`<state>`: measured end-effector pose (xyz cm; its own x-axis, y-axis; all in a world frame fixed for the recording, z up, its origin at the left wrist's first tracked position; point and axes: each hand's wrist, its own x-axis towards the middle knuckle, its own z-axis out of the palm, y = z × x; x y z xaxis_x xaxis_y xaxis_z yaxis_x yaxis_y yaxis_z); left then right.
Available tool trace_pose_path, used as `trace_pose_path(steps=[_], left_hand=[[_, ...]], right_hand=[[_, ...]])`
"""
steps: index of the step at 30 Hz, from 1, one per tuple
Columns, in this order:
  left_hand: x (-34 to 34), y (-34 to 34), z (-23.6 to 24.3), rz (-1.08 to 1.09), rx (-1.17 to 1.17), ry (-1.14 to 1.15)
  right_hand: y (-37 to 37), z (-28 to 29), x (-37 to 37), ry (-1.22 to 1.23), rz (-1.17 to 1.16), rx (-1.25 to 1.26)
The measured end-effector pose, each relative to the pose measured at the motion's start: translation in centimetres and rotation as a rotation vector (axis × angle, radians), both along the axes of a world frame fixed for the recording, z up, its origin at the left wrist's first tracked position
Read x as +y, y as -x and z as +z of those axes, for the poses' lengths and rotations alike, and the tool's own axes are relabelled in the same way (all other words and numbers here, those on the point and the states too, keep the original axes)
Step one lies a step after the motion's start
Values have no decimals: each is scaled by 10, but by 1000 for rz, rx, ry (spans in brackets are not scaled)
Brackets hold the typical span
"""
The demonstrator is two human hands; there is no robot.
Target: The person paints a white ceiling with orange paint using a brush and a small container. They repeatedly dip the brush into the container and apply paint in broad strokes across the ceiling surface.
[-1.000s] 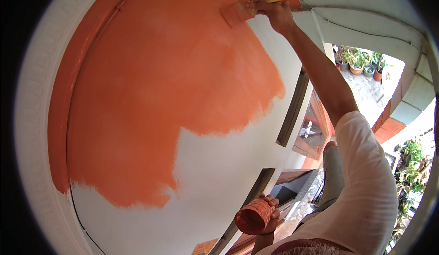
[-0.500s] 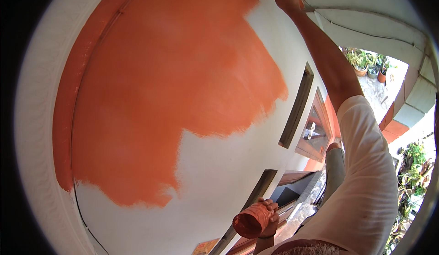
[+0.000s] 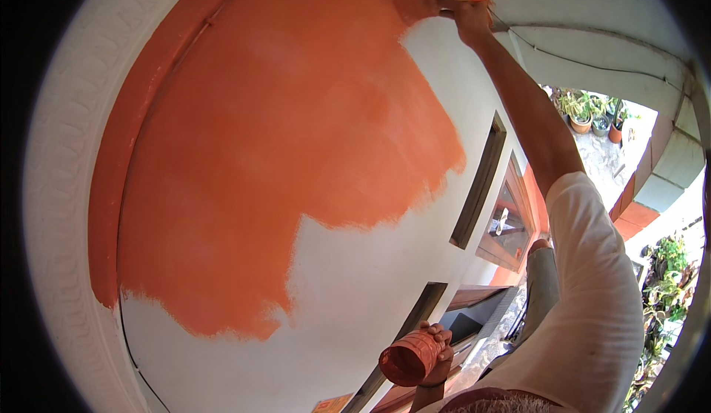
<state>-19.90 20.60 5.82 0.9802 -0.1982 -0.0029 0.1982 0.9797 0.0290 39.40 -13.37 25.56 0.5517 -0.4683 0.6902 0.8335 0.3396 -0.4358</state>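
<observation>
Head view: the right hand (image 3: 472, 19) is wrapped around the brush (image 3: 418, 5), its bristles pointing left from the fingers and lying over the edge of the orange paint (image 3: 222, 154). Half a second ago this hand was higher, with the brush mostly lost at the top edge; now it has come lower and the bristles show again. That suggests a back-and-forth stroke along the paint's border, with the coat being worked out over the pale wall (image 3: 355, 272). Whether the bristles press on it at this instant, I cannot tell.

Well apart, far below the right hand, the left hand (image 3: 443, 355) is clasped around the jar (image 3: 422, 346), which leans with its open mouth to the left of those fingers. It has hardly shifted. Bare wall remains just below the brush and up and left of the jar. Between the hands' heights lies a dark slot (image 3: 480, 183).
</observation>
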Motion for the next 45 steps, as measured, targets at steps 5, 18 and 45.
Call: trace_pose_path(steps=[5, 18, 45], left_hand=[[10, 6, 0, 19, -18, -23], [9, 2, -10, 32, 8, 35], [0, -6, -11, 31, -66, 2]], right_hand=[[-40, 41, -41, -256, -455, 155], [-22, 63, -7, -483, 254, 271], [2, 169, -15, 123, -26, 228]])
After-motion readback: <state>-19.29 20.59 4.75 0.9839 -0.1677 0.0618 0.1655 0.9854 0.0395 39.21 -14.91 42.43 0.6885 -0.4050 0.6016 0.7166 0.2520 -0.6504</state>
